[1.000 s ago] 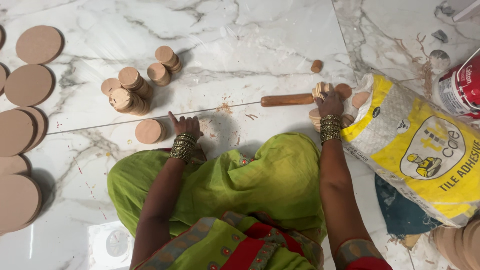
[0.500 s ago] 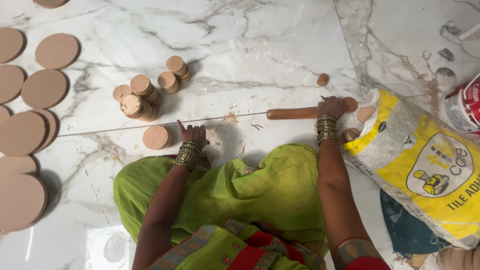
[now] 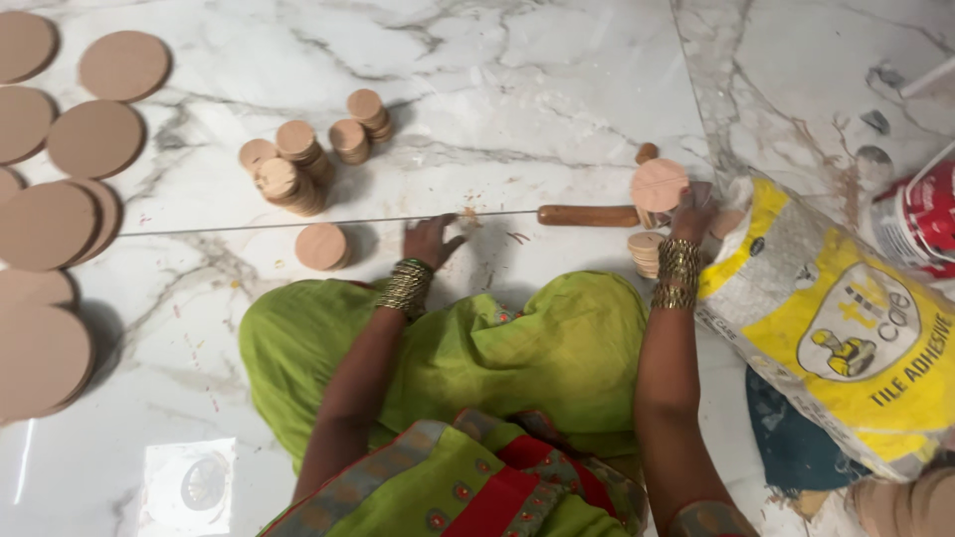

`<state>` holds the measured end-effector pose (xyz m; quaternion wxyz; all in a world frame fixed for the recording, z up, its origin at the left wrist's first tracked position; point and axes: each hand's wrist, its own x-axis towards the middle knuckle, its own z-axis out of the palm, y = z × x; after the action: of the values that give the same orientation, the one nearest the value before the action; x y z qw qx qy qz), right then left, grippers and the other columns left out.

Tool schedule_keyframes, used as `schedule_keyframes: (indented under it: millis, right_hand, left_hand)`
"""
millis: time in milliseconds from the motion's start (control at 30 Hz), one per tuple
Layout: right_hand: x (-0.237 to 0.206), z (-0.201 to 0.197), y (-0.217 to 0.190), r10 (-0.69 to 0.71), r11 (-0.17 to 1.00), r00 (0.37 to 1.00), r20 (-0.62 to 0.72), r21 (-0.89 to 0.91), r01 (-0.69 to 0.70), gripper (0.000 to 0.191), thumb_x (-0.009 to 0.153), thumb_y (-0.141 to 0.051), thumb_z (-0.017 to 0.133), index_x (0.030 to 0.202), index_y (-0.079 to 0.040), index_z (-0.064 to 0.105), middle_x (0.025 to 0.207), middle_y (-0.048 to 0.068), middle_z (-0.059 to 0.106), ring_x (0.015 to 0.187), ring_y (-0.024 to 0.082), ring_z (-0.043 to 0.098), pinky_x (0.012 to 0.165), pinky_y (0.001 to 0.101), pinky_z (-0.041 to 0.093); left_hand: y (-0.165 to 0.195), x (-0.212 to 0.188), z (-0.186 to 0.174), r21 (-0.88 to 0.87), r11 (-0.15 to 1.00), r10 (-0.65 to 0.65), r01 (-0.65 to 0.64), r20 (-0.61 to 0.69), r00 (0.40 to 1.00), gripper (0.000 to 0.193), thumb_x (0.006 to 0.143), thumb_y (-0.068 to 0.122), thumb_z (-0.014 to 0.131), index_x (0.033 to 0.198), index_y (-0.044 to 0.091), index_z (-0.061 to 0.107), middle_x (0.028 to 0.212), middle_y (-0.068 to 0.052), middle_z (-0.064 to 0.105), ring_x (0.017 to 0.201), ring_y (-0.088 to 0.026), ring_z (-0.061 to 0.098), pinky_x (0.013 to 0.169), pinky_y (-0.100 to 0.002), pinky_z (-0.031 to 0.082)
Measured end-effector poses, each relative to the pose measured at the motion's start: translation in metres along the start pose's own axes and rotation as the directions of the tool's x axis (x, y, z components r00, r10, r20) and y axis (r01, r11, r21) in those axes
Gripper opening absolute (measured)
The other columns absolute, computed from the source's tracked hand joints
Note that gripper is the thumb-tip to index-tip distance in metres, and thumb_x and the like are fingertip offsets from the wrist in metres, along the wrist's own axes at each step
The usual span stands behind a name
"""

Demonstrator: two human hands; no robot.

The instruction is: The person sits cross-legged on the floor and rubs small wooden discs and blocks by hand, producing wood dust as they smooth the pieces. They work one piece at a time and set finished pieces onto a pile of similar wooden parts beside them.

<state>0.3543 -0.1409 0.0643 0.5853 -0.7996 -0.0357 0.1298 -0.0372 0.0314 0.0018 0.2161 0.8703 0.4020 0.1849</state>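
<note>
1. The right hand (image 3: 693,204) grips a small round dough disc (image 3: 659,185), lifted just above the white marble floor (image 3: 517,80), beside a wooden rolling pin (image 3: 589,215).
2. The left hand (image 3: 430,239) rests open, fingers spread flat on the floor, holding nothing.
3. Handling the disc well probably calls for a light pinch at its edge, so the soft round keeps its shape.
4. The disc is pale tan, flat and smooth-faced, its face turned toward the camera.
5. A short stack of like discs (image 3: 647,253) sits just below it; more stacks (image 3: 298,164) stand further left.
6. A yellow and white sack (image 3: 846,328) lies to the right.
</note>
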Motion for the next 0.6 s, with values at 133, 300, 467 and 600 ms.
schedule_keyframes:
  millis: [133, 300, 467, 600]
  right_hand:
    - [-0.052, 0.042, 0.007, -0.23, 0.88, 0.843, 0.486, 0.474, -0.033, 0.035, 0.107, -0.008, 0.064, 0.136, 0.01, 0.059, 0.126, 0.028, 0.065, 0.097, 0.03, 0.063, 0.078, 0.0402, 0.056]
    - [-0.152, 0.1, 0.02, -0.463, 0.886, 0.511, 0.724, 0.399, 0.237, 0.038, 0.093, -0.01, 0.062, 0.129, -0.007, 0.052, 0.111, 0.01, 0.072, 0.1, 0.025, 0.07, 0.07, 0.0398, 0.066]
    - [-0.22, 0.131, 0.009, -0.209, 0.978, 0.62, 0.756, 0.141, 0.156, 0.041, 0.103, -0.029, 0.06, 0.13, -0.003, 0.043, 0.11, 0.005, 0.068, 0.1, 0.022, 0.073, 0.058, 0.0347, 0.062]
    - [-0.235, 0.133, 0.002, -0.323, 0.904, 0.634, 0.702, 0.032, 0.426, 0.032, 0.102, -0.031, 0.063, 0.121, -0.005, 0.058, 0.107, 0.008, 0.071, 0.09, 0.023, 0.072, 0.06, 0.0336, 0.058]
  left_hand:
    - [0.038, 0.003, 0.011, -0.782, 0.622, -0.008, 0.047, 0.053, 0.999, 0.062, 0.095, 0.055, 0.066, 0.141, 0.014, 0.06, 0.138, -0.011, 0.067, 0.128, -0.025, 0.063, 0.112, -0.04, 0.05]
    - [0.072, -0.01, 0.008, -0.964, -0.25, -0.001, 0.09, 0.093, 0.996, 0.081, 0.099, 0.072, 0.028, 0.16, 0.018, 0.036, 0.156, -0.009, 0.05, 0.138, -0.026, 0.054, 0.115, -0.046, 0.042]
    - [0.064, -0.013, 0.006, -0.653, -0.75, -0.165, -0.104, 0.034, 0.986, 0.078, 0.103, 0.072, 0.03, 0.157, 0.016, 0.036, 0.148, -0.013, 0.052, 0.124, -0.031, 0.059, 0.105, -0.051, 0.048]
    - [0.051, -0.008, 0.01, -0.634, -0.754, -0.288, -0.172, 0.084, 0.954, 0.072, 0.104, 0.07, 0.029, 0.148, 0.015, 0.041, 0.133, -0.014, 0.058, 0.112, -0.03, 0.062, 0.095, -0.051, 0.053]
